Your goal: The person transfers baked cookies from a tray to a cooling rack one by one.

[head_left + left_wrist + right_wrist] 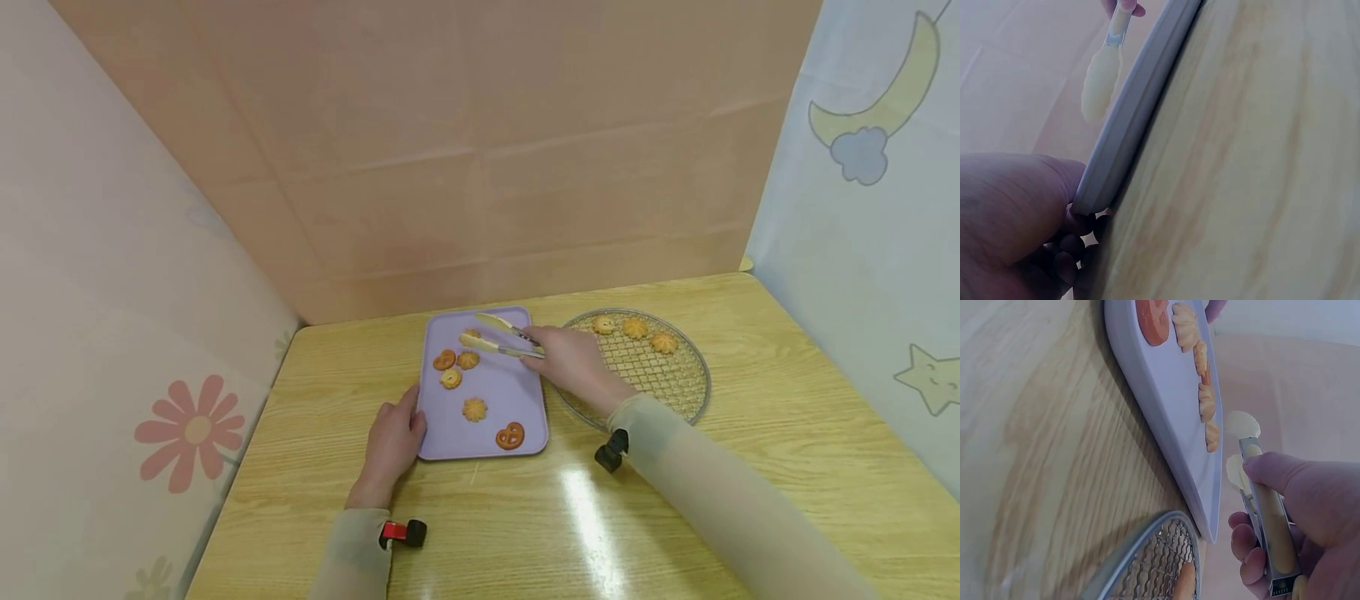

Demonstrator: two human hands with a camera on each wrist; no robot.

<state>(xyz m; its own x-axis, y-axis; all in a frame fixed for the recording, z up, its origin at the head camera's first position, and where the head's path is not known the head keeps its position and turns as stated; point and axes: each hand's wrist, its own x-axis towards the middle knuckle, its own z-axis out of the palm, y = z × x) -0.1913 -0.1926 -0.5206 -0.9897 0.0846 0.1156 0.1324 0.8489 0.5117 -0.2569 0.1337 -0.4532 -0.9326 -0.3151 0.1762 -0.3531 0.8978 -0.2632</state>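
Gripping parted tongs (pixel 483 343), the right hand (pixel 573 362) hovered mid-frame, perhaps picking or placing a cookie (pixel 471 332) (left hand (pixel 392 439) holding the tray (pixel 510 387)); next called for careful alignment.

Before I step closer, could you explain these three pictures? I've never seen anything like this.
No machine here: each grip is a person's bare hand. The wide picture comes from a camera on the person's head, looking down. The two tilted close-ups come from the left wrist camera and right wrist camera. On the wooden table lie a purple tray and, beside it, a round wire rack. The tray bears cookies and pretzel-shaped pieces; three more cookies show on the rack. The left grip pinches the tray's edge. The right grip holds tongs, their tips parted above the tray.
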